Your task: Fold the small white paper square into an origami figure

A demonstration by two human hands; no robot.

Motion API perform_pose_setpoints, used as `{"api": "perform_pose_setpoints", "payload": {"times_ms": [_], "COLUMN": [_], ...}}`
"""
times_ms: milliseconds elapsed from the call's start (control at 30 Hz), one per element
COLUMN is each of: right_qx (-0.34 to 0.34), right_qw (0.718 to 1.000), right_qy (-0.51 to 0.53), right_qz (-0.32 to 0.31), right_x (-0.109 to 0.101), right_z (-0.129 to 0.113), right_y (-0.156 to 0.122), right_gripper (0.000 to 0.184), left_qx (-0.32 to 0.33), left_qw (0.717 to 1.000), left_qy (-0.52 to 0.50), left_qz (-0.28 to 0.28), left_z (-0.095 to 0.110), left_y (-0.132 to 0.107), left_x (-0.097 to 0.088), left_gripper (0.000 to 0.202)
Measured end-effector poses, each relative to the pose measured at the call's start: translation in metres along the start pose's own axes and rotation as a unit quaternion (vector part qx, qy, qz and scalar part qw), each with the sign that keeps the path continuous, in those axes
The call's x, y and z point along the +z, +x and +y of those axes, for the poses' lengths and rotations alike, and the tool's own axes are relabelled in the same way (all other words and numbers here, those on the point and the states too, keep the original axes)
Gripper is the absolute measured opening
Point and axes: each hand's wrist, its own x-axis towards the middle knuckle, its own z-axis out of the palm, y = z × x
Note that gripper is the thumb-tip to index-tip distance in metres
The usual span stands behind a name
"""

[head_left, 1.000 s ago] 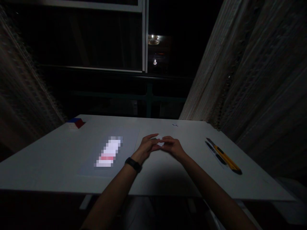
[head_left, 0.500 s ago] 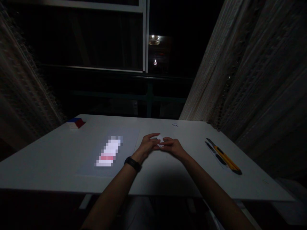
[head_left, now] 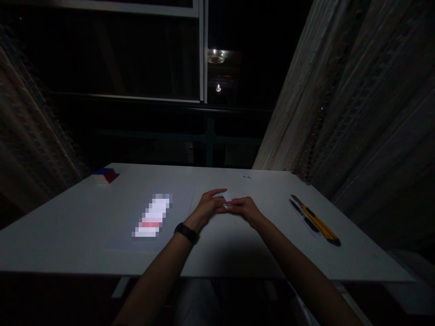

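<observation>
Both my hands meet over the middle of the white table (head_left: 84, 226). My left hand (head_left: 208, 206), with a dark watch on its wrist, and my right hand (head_left: 245, 209) pinch a small white piece of paper (head_left: 227, 198) between their fingertips, just above the tabletop. Most of the paper is hidden by the fingers. The scene is dim.
A yellow and black utility knife (head_left: 317, 222) and a dark pen or ruler lie at the right of the table. A blurred white and red item (head_left: 152, 216) lies on a grey sheet at the left. A small red and blue block (head_left: 105, 174) sits at the far left corner. Curtains hang on both sides.
My hands have stayed together over the same spot, with only small finger shifts on the paper. The view has drifted slightly.
</observation>
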Motion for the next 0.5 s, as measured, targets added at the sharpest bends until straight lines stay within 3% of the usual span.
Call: {"api": "perform_pose_setpoints", "payload": {"times_ms": [500], "right_qx": [-0.023], "right_qw": [1.000], "right_qy": [-0.001], "right_qz": [0.003], "right_x": [0.0019], "right_z": [0.0012], "right_y": [0.0004], "right_gripper": [0.029], "left_qx": [-0.005], "left_qw": [1.000], "left_qy": [-0.009], "left_qz": [0.011], "left_z": [0.0025], "left_y": [-0.0010], "left_x": [0.0025], "left_gripper": [0.048]}}
